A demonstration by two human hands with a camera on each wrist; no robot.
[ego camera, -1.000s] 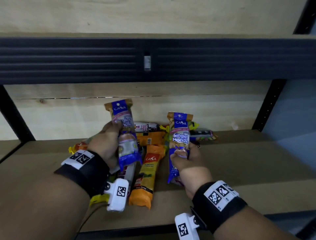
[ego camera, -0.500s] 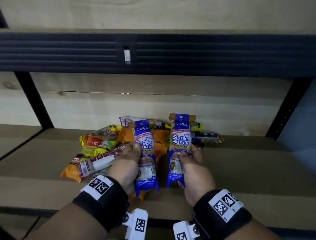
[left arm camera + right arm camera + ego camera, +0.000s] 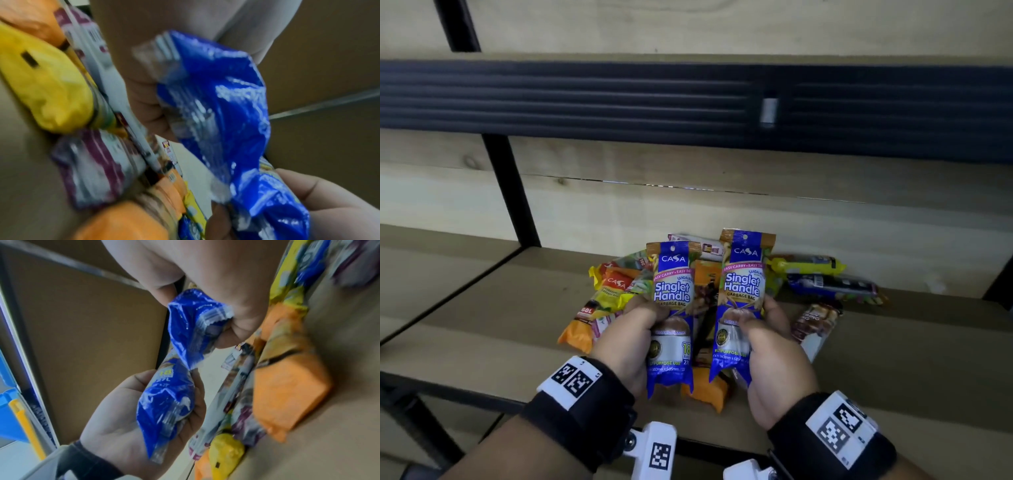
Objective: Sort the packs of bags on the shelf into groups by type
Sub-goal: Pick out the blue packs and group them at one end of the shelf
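Observation:
Two matching blue Singlet Handle garbage-bag packs stand upright side by side above the wooden shelf. My left hand grips the left blue pack around its middle. My right hand grips the right blue pack the same way. The left wrist view shows the crinkled bottom of the left blue pack in my curled fingers. In the right wrist view the right blue pack is held above the left hand's pack. Behind and under both lies a mixed pile of packs.
Orange packs and yellow packs lie under and left of my hands. A yellow roll, a dark blue roll and a brown pack lie to the right. Black uprights and the shelf above bound the bay.
My left hand has brought its blue pack rightward and turned it upright beside the right hand's pack. The view has shifted left, so the pile sits further right in the picture.

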